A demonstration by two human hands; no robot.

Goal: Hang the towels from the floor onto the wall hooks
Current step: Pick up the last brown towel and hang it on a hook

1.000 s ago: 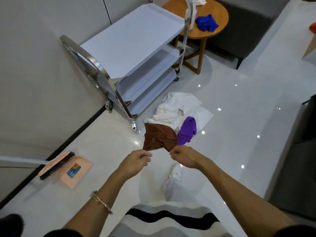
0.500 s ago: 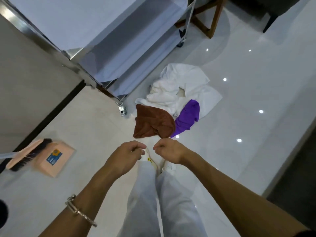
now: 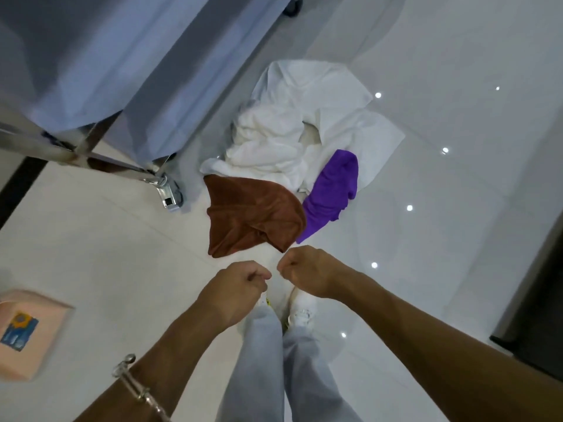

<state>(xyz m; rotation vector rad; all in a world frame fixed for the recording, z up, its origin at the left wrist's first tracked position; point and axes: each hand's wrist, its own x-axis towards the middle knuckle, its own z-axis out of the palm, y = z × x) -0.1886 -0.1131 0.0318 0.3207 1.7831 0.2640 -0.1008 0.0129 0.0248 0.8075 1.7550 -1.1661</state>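
A brown towel [image 3: 253,214] lies crumpled on the white floor just ahead of my feet. A purple towel [image 3: 332,190] lies to its right, partly over a heap of white towels [image 3: 292,129] behind both. My left hand [image 3: 234,287] and my right hand [image 3: 307,272] hover side by side above the floor, just short of the brown towel's near edge. Both have their fingers curled into fists and hold nothing. No wall hooks are in view.
A metal service cart [image 3: 100,74] with blue-white shelves stands at the upper left, its caster [image 3: 169,196] close to the brown towel. A pink dustpan [image 3: 24,333] lies at the left edge. A dark cabinet [image 3: 536,300] borders the right side.
My head has tilted down and moved closer, so the towels and cart appear larger. Both hands have kept their curled shape and stay just short of the brown towel.
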